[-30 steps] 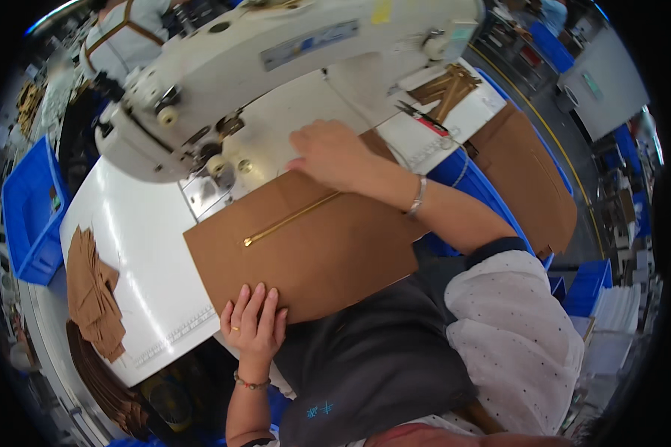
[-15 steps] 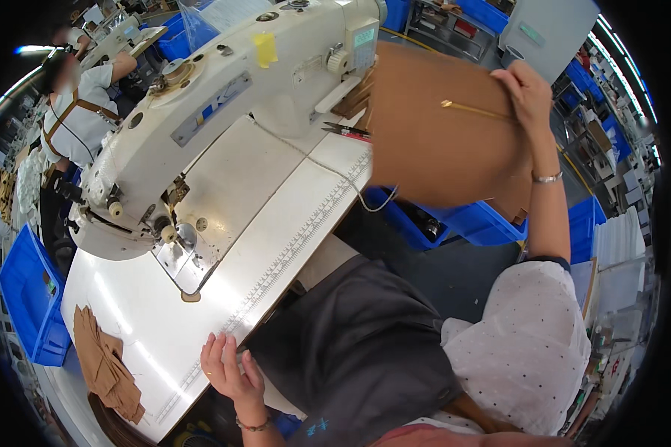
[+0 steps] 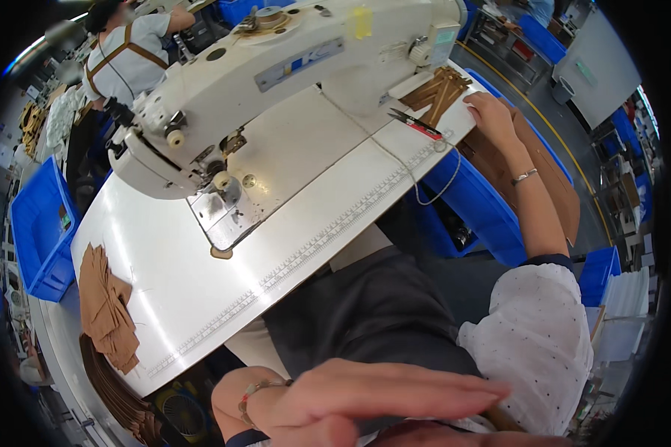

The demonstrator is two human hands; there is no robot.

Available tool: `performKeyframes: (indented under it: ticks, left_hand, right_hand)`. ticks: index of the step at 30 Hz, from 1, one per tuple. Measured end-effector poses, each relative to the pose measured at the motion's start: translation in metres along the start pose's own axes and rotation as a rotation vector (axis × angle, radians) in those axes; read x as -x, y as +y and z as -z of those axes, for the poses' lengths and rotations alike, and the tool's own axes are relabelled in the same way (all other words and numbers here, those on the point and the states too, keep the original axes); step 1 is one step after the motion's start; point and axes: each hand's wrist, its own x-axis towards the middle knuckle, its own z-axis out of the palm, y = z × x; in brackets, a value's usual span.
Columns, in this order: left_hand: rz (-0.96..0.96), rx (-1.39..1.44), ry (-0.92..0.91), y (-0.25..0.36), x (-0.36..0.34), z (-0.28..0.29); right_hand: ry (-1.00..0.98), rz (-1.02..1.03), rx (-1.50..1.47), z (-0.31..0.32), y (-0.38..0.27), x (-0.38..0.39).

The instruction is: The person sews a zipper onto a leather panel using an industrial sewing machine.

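My left hand (image 3: 380,395) is raised close in at the bottom, over my lap. Its fingers are stretched out flat and nothing shows in them. At the right end of the sewing table, my right hand (image 3: 490,119) has loosely bent fingers beside a bundle of brown strips (image 3: 436,93); no held thing is visible. Below that hand, brown panels (image 3: 548,167) lie in a long blue bin (image 3: 492,212). Thread snips with red handles (image 3: 417,125) rest on the table near the strips.
A white sewing machine (image 3: 298,67) stands across the white table (image 3: 276,257), which has a printed ruler along its front edge. Brown fabric pieces (image 3: 106,305) lie at the left end. Another blue bin (image 3: 45,231) is beyond them. A person (image 3: 130,56) sits at the far left.
The brown panel with a gold-coloured zip pull, which my right hand held up, has gone down into the blue bin. My left hand has risen from the table edge towards me. The view has shifted.
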Motion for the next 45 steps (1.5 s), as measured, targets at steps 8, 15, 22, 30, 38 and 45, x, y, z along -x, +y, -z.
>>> performKeyframes:
  ticks: [8, 15, 22, 30, 38, 45]
  left_hand:
    - [-0.120, 0.097, -0.080, 0.008, -0.011, 0.004]
    - [0.191, -0.835, 0.289, 0.061, 0.033, 0.022]
    - [0.387, -2.146, 0.844, 0.118, 0.140, 0.070]
    - [0.457, -2.757, 1.364, 0.248, 0.245, 0.092]
    - [0.788, -3.035, 1.327, 0.315, 0.291, 0.144]
    - [0.879, -2.760, 1.730, 0.338, 0.259, 0.127]
  right_hand:
    - [-0.091, 0.144, 0.119, -0.020, -0.003, -0.046]
    - [-0.076, 0.210, 0.155, -0.033, 0.018, -0.043]
    - [0.165, 0.071, -0.026, -0.068, 0.126, -0.055]
    - [0.419, 0.315, -0.387, -0.022, 0.009, -0.061]
    - [0.106, 0.824, -0.505, 0.000, -0.257, 0.000]
    - [0.056, 0.789, -0.525, 0.002, -0.285, 0.000]
